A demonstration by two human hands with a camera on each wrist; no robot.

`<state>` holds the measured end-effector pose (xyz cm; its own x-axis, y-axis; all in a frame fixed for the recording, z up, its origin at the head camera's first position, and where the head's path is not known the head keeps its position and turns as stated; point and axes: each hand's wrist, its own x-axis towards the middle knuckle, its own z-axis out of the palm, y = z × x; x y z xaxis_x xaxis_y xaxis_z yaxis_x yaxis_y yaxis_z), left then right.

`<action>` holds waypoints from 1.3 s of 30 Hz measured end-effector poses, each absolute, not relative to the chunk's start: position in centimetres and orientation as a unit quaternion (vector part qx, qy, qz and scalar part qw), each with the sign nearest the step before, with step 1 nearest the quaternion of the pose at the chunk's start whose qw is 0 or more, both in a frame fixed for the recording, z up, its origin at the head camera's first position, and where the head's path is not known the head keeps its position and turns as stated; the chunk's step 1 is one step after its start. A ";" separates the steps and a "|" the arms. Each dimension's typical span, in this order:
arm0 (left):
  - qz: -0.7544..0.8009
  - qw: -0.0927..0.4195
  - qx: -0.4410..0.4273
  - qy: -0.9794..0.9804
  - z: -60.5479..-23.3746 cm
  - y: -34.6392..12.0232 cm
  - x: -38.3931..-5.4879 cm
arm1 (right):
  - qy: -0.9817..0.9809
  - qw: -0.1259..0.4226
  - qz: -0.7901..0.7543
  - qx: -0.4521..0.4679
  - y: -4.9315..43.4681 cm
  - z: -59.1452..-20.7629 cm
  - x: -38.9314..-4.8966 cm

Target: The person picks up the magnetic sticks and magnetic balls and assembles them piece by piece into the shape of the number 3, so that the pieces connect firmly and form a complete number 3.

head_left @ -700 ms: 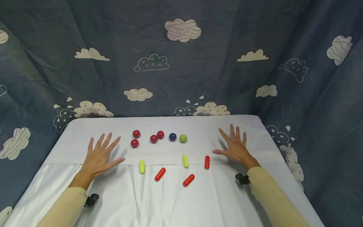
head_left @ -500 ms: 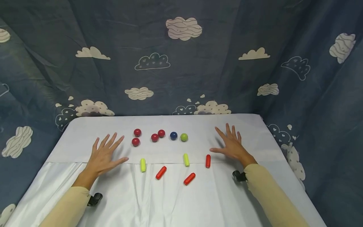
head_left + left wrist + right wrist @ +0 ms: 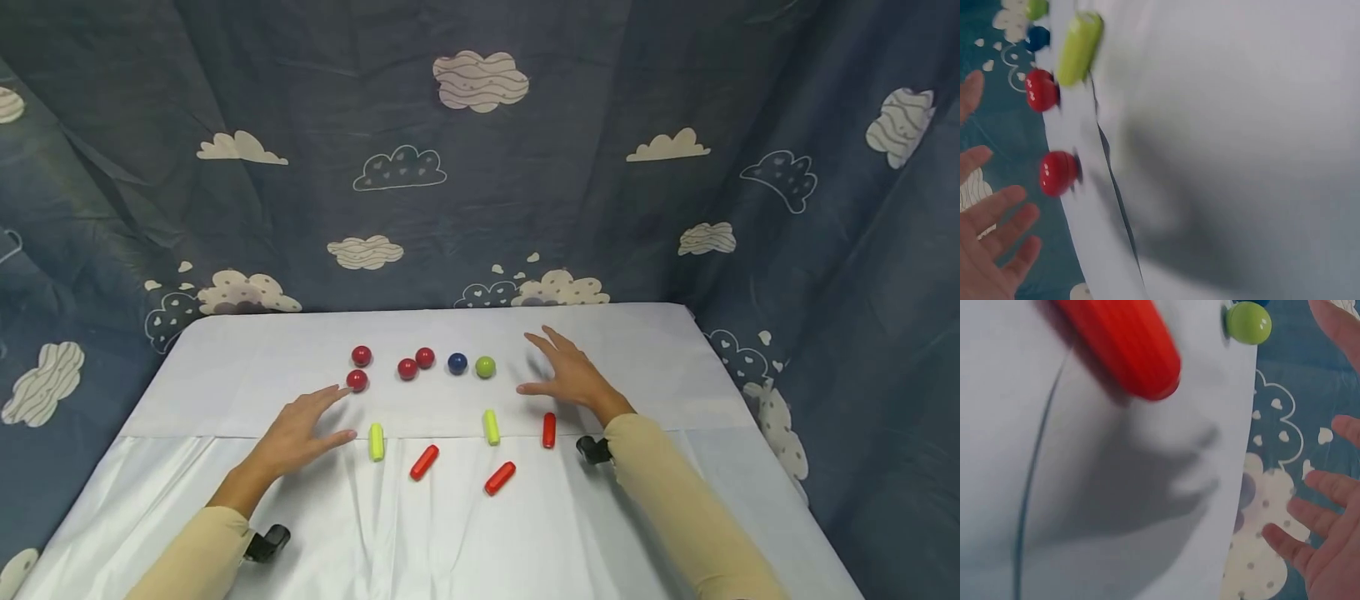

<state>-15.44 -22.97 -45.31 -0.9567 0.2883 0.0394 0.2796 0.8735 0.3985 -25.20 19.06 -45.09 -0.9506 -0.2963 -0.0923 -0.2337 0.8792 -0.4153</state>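
My left hand (image 3: 300,433) hovers over the left of the table with fingers extended and nothing held. Its fingertips are close to a red ball (image 3: 357,381), and its thumb points at a yellow-green cylinder (image 3: 377,442). On the right, my right hand (image 3: 572,375) is also in the air with spread fingers, holding nothing. A green ball (image 3: 485,367) lies left of it, and an upright-pointing red cylinder (image 3: 549,430) lies just below. A blue ball (image 3: 457,363) and more red balls (image 3: 407,369) lie in the back row. The right wrist view shows the red cylinder (image 3: 1129,350) up close.
Nearer the front lie a second yellow-green cylinder (image 3: 491,427) and two tilted red cylinders (image 3: 424,462). A white cloth (image 3: 570,533) with folds covers the table. Behind it hangs a dark blue curtain (image 3: 300,200) with cloud prints.
Both hands have moved inward, the left toward the right and the right toward the left. Their fingers are less widely spread. The balls and cylinders stay in place.
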 end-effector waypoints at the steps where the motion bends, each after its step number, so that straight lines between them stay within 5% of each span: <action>1: 0.224 0.022 0.138 0.965 -45.4 -22.8 -15.4 | 0.965 0.078 -0.206 -0.140 18.8 -45.1 -25.4; 12: 0.352 0.070 0.072 0.931 -46.1 -21.1 -16.1 | 0.955 0.088 -0.238 -0.153 17.4 -45.7 -27.0; 39: 0.373 0.062 -0.040 0.925 -48.5 -18.0 -15.8 | 0.919 0.167 -0.338 -0.113 11.6 -46.7 -29.3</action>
<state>-15.78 -18.00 -48.46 -0.9891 -0.0273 -0.1448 -0.1202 0.7182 0.6854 -29.26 11.63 -46.73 -0.9187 -0.3204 -0.2309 -0.0945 0.7462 -0.6590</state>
